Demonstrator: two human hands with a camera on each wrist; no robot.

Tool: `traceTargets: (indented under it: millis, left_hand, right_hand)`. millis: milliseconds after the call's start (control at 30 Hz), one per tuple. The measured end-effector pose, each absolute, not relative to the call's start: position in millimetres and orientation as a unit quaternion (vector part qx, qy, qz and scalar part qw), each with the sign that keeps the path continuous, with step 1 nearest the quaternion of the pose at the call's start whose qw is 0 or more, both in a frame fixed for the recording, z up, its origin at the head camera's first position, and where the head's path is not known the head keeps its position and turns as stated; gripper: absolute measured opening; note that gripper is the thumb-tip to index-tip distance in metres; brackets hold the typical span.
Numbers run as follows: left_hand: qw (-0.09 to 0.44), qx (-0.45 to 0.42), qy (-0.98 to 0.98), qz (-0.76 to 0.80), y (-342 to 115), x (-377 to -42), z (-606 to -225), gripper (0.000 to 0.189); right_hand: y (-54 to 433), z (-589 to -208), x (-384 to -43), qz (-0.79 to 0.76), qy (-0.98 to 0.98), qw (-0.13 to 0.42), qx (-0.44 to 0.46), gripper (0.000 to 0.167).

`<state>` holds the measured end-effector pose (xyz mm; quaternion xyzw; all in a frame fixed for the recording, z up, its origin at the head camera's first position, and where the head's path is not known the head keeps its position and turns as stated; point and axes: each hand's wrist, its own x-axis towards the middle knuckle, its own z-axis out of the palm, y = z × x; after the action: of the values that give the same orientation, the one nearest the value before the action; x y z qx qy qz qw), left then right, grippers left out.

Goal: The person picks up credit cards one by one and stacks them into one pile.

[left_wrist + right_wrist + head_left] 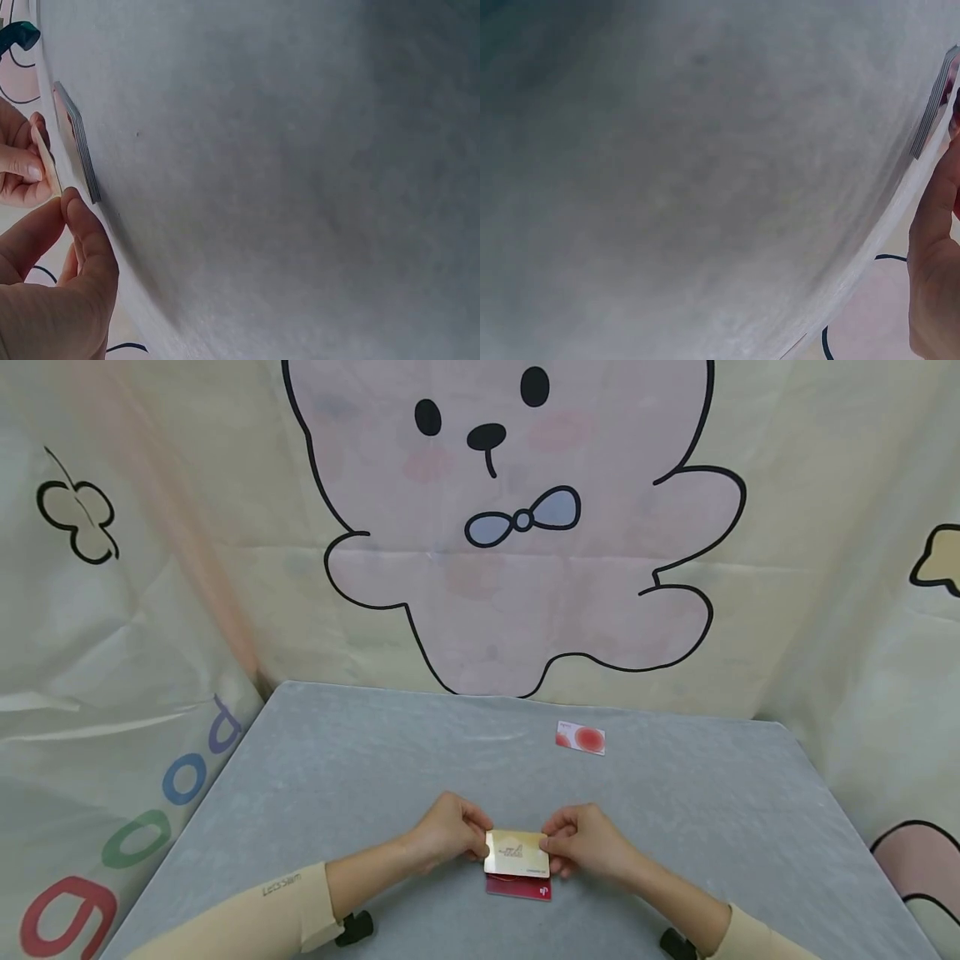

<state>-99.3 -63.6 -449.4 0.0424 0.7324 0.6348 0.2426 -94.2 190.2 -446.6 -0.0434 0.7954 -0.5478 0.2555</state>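
Between both hands is a pale gold card point(516, 853), raised a little above the table. My left hand point(447, 832) pinches its left edge between thumb and fingers. At the opposite edge my right hand point(588, 841) pinches it the same way. Beneath lies a small stack of cards on the cloth, its top one a red card point(519, 887) partly covered by the gold one. From the side, the left wrist view shows the stack point(88, 163) as several thin layers, apart from the held card point(46, 159). The right wrist view catches only part of the right hand point(936, 247).
A white card with red circles point(581, 738) lies alone toward the back of the table. Grey cloth covers the table point(360, 752). A printed curtain point(487, 560) with a bear figure hangs behind it, and similar curtains stand at both sides.
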Motion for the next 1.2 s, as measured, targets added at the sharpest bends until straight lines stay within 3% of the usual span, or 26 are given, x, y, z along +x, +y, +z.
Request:
traceTargets:
  millis: [467,1200]
  left_hand:
    - [0.262,0.033,0.752,0.605,-59.2,-96.1,-453.8,0.027]
    - [0.242,0.060,0.775,0.580,-56.8,-92.8,-456.3,0.023]
  right_hand:
    - [192.4,-448.8,-88.5,-0.528,0.802,0.275,-0.048,0.014]
    - [190.5,-452.6,-86.0,-0.503,0.816,0.278,-0.066,0.006]
